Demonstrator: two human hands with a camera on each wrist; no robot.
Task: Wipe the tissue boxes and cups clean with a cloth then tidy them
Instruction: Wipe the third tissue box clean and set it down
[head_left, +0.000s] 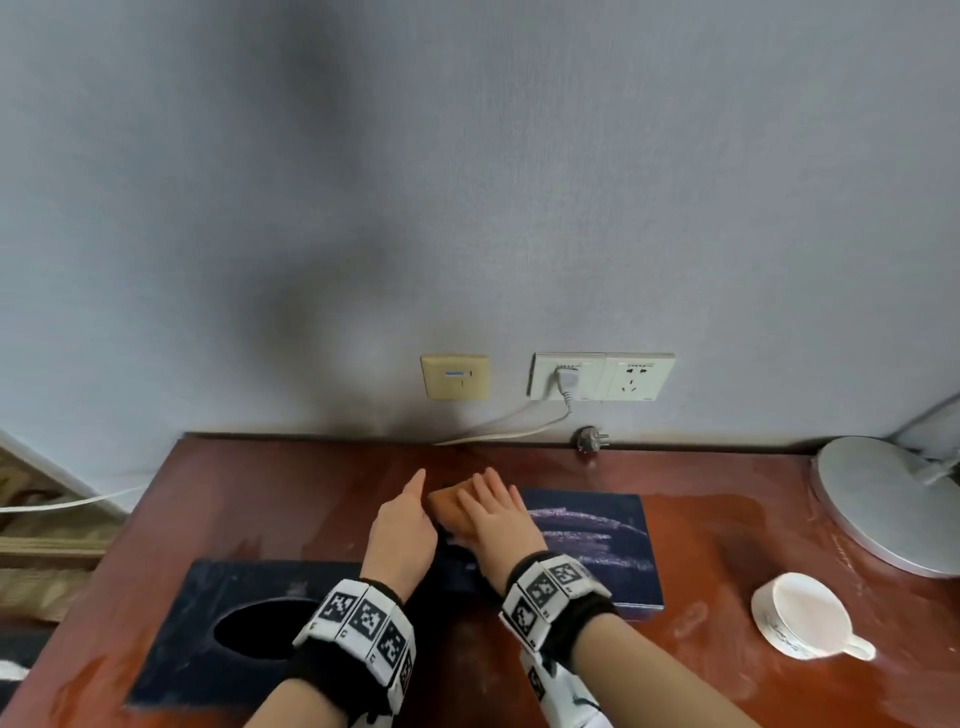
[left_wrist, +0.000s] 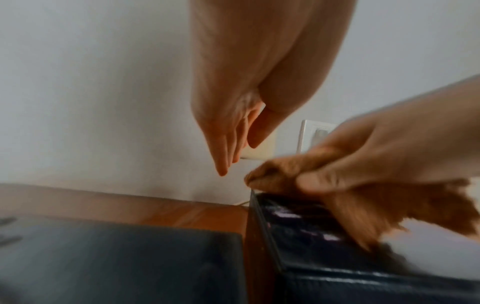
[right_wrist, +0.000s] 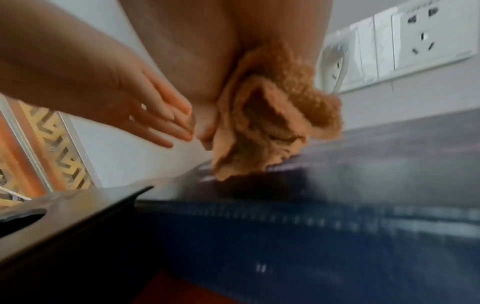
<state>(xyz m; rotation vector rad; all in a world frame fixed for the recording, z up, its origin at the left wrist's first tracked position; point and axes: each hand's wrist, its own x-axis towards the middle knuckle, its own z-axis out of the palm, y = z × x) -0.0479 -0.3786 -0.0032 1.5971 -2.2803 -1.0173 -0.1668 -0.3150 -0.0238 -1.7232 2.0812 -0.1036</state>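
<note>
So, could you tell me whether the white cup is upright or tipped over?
Tipped: the white cup lies on its side, mouth facing up-left.

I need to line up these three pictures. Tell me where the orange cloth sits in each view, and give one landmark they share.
Head: the orange cloth lies centre, under the right hand, on the dark tissue box.
Left wrist: right of centre, bunched under the thumb.
Right wrist: centre, hanging from the palm onto the box.
Shared landmark: the white wall socket.

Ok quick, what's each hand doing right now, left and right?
Left hand: open, fingers straight, holding nothing.
Right hand: holds the orange cloth on the dark blue tissue box.
</note>
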